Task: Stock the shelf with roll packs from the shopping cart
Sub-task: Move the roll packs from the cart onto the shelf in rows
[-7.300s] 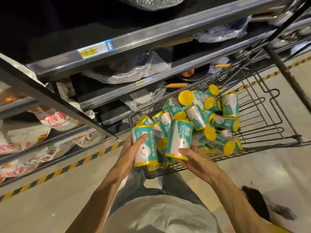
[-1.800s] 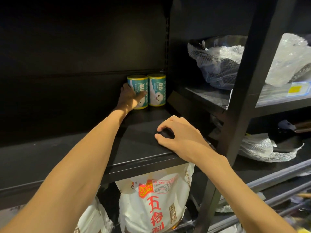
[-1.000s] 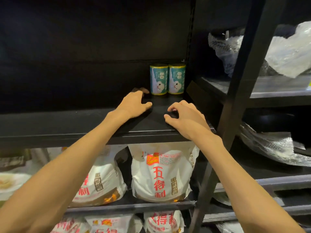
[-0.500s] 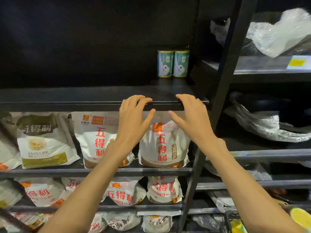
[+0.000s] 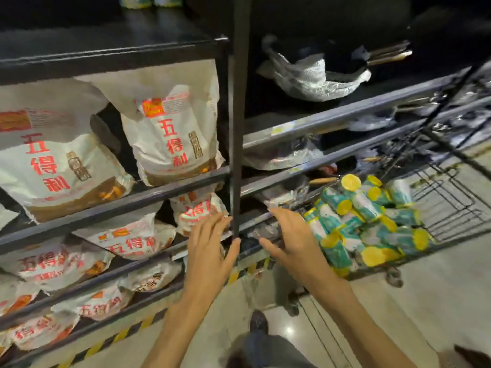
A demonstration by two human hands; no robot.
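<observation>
Both hands reach forward in the lower middle of the frame with fingers spread loosely and holding nothing. The left hand (image 5: pixel 210 248) hovers palm down with its fingertips near the dark upright post (image 5: pixel 240 102) of the shelving; the right hand (image 5: pixel 291 243) sits just to its right, thumb apart from the fingers, close beside the near end of the shopping cart (image 5: pixel 451 208). The wire cart fills the right middle of the frame and holds a heap of teal roll packs (image 5: pixel 366 224) with yellow ends, lying at all angles. At the very top left edge, the bottoms of two more roll packs (image 5: pixel 148 0) stand on the dark top shelf (image 5: pixel 106 46). Below that shelf, the left half of the frame shows rows of white bags (image 5: pixel 170 134) with red lettering. To the right of the post, upper right, crumpled silver wrapping (image 5: pixel 313 75) lies on another shelf. A yellow-and-black striped line runs along the floor (image 5: pixel 425 301) at the shelving's base.
</observation>
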